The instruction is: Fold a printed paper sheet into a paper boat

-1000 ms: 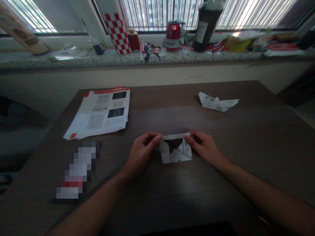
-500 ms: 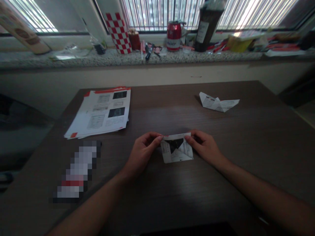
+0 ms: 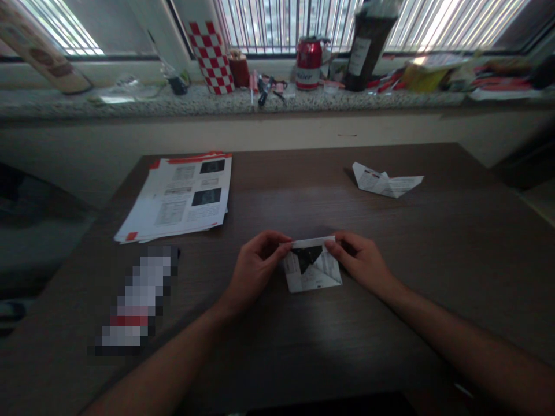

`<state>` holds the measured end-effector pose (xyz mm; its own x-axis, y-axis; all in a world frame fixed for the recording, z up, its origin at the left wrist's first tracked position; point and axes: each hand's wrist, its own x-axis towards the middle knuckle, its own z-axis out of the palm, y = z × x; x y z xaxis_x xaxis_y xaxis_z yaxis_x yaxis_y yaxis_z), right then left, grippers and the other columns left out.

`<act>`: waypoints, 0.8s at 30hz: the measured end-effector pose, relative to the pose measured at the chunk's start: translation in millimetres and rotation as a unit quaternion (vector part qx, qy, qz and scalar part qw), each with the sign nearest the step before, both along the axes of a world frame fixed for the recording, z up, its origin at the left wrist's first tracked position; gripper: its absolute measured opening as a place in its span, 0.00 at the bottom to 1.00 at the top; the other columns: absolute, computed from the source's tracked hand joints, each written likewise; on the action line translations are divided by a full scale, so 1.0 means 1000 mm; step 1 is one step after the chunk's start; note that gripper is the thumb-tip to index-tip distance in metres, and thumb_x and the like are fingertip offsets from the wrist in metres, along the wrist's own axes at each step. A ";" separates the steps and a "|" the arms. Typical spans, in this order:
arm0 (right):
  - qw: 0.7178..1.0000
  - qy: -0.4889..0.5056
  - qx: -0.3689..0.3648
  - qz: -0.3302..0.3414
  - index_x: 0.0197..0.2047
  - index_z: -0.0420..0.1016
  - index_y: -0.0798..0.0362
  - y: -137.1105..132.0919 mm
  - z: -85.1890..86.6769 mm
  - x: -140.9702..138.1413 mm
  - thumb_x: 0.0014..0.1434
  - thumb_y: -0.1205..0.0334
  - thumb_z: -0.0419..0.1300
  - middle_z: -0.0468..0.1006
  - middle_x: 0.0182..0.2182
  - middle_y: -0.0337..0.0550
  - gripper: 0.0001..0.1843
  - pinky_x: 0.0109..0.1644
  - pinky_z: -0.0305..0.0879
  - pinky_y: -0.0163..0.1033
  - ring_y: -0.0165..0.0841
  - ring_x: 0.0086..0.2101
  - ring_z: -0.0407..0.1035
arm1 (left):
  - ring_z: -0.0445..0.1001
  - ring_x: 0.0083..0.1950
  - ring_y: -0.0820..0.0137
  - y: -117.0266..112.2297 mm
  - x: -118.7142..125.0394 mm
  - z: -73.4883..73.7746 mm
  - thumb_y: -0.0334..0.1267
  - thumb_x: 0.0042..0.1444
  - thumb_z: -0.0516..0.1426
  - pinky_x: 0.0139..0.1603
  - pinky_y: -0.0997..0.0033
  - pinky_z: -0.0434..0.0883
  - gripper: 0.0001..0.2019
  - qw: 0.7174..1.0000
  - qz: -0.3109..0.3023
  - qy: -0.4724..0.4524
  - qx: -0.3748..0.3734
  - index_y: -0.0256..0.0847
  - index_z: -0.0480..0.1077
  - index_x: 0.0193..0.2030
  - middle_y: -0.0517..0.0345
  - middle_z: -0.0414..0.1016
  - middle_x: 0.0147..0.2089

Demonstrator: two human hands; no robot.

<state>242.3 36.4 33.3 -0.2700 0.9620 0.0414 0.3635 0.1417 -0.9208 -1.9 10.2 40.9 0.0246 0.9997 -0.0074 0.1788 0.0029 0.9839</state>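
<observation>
A small folded sheet of printed paper, with a dark triangular patch on its face, is held between both hands over the middle of the table. My left hand pinches its upper left corner between thumb and fingers. At the upper right corner, my right hand grips it the same way, thumb on the near face. The fingers behind the paper are partly hidden. Farther back on the right lies a folded paper boat, apart from both hands.
A stack of printed sheets lies at the table's back left. Nearer, a pixelated phone-like object rests beside my left forearm. The granite windowsill holds a red can, a checkered container, a dark bottle and clutter.
My left thumb and fingers have shifted slightly right along the paper's top edge. The paper's lower edge sits a little lower. My right hand has hardly moved.
</observation>
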 end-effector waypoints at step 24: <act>0.999 -0.005 0.032 -0.035 0.36 0.82 0.50 0.002 -0.005 0.003 0.67 0.42 0.61 0.81 0.29 0.42 0.21 0.32 0.67 0.37 0.34 0.29 0.72 | 0.80 0.44 0.65 -0.001 -0.003 -0.004 0.46 0.63 0.67 0.44 0.68 0.75 0.11 0.994 -0.015 -0.091 -0.053 0.42 0.80 0.45 0.54 0.84 0.45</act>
<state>245.7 38.4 28.6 -0.2020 0.9741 0.1012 0.3833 0.1737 -0.9071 -5.3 9.6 37.1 0.0660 0.9921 -0.1063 -0.0015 0.1066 0.9943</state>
